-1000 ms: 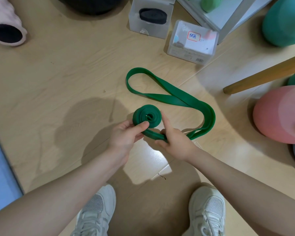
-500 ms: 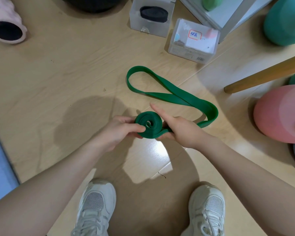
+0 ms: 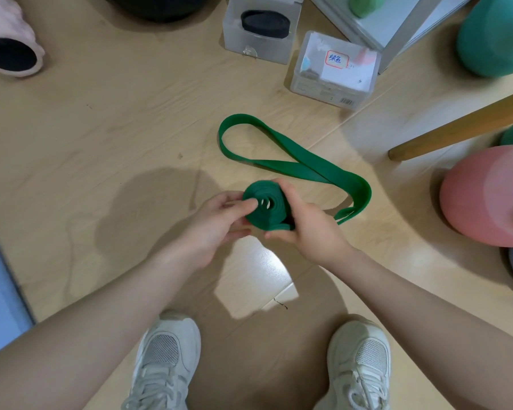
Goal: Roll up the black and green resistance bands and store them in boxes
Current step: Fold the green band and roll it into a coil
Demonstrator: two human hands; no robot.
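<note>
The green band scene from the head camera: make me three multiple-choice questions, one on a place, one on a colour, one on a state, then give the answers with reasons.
1. Where does the loose end of the green band lie?
A. on the floor beyond the hands
B. inside a box
C. over a shoe

2. What colour is the band inside the open box?
A. pink
B. black
C. green

3. How far along is the green band?
A. fully rolled
B. partly rolled
C. lying flat, unrolled

Answers:
1 A, its loop rests on the wooden floor.
2 B, a dark coil shows in it.
3 B, the left hand and right hand hold a coil while a long tail trails off.
</note>
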